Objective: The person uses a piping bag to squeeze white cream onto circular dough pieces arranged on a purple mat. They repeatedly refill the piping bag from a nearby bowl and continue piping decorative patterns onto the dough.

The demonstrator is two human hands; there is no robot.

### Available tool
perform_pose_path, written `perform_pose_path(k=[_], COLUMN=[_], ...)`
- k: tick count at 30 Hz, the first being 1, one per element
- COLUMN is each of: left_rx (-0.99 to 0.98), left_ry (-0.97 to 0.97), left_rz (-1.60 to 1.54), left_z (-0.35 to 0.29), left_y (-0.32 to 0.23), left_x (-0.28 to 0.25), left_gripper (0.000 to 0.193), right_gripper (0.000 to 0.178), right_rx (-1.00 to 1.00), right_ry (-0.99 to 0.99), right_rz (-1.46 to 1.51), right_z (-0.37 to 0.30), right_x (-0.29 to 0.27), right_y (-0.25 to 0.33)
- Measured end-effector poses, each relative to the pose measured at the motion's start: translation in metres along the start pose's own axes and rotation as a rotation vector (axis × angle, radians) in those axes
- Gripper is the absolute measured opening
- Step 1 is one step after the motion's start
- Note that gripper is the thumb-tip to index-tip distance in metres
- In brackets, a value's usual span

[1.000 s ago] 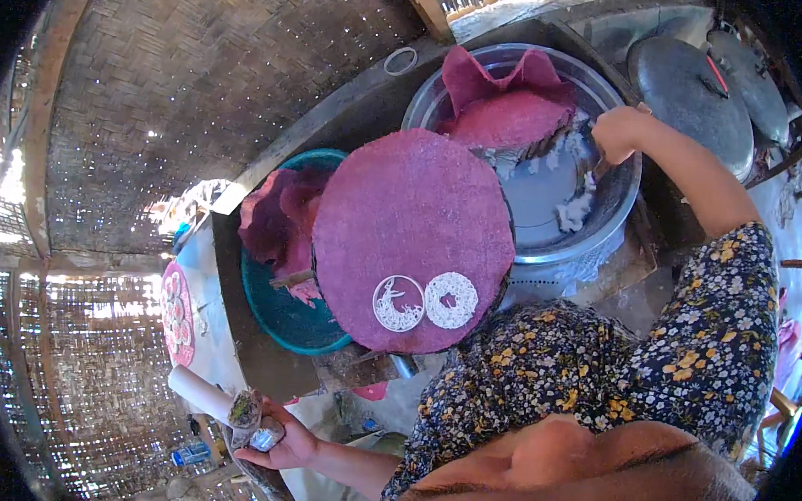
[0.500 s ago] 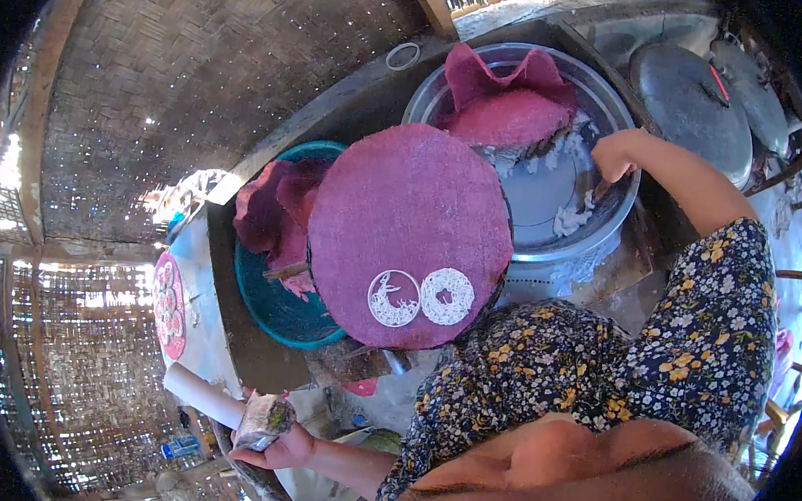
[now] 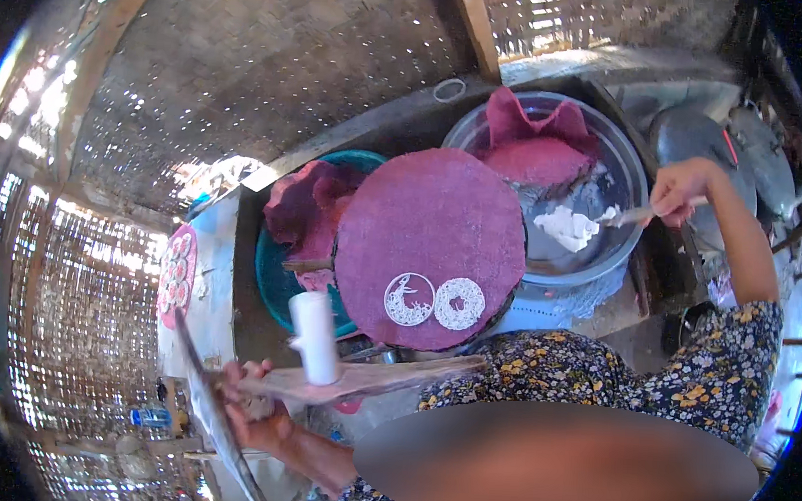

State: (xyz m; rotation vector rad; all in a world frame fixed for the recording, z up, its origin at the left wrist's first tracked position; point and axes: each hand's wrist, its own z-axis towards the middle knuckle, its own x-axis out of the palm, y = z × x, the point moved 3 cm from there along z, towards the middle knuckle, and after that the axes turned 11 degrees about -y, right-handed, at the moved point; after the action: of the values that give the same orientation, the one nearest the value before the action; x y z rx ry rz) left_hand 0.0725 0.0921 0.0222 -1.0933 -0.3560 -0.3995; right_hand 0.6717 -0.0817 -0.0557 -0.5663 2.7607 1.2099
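View: head cam, the sole one.
L. hand: left hand [image 3: 260,418], lower L., fingers clamped round the L. end of a long, narrow brown wooden board [image 3: 393,379].
Board load: smooth white cylinder [image 3: 315,339], approx. upright, slight tilt, small nub on its L. side.
R. hand: right hand [image 3: 680,196], upper R., closed on a thin pale wooden stick [image 3: 640,216]; stick's far end at the white, soft, doughy mass [image 3: 566,229].
Metal basin: lg. round grey metal basin [image 3: 639,187], holds mass plus bright pink folded cloth [image 3: 540,160].
Disc: lg. round purple-pink cloth-covered disc [image 3: 431,216], ctr., betw. both basins.
Disc contents: 2 white lacy rounds near lower edge, side by side: crescent-patterned round [image 3: 408,300] at L., ring-shaped round [image 3: 460,305] at R.
Teal basin: round teal plastic basin [image 3: 272,289], L. of disc, w/ dark pink crumpled cloth [image 3: 307,210].
Far L.: pink flat tray [image 3: 177,274] w/ rosette pattern.
Far R.: dark round metal lid [image 3: 692,144].
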Motion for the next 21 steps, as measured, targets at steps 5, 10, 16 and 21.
perform_pose_path(k=[5, 10, 16, 21], left_rx=[-0.113, 0.282, 0.204, 0.240], left_ry=[0.175, 0.682, 0.745, 0.772], left_rz=[0.886, 0.995, 1.003, 1.153], left_z=[0.009, 0.020, 0.001, -0.006], left_y=[0.037, 0.052, 0.060, 0.068], left_x=[0.034, 0.135, 0.140, 0.130], left_gripper=[0.052, 0.047, 0.039, 0.041], right_gripper=[0.055, 0.061, 0.037, 0.026], right_rx=[-0.301, -0.438, -0.565, -1.154], right_ry=[0.102, 0.282, -0.001, -0.589], right_rz=[0.083, 0.123, -0.285, -1.008], right_z=[0.013, 0.033, 0.026, -0.022], right_x=[0.044, 0.080, 0.087, 0.104], right_y=[0.061, 0.120, 0.178, 0.251])
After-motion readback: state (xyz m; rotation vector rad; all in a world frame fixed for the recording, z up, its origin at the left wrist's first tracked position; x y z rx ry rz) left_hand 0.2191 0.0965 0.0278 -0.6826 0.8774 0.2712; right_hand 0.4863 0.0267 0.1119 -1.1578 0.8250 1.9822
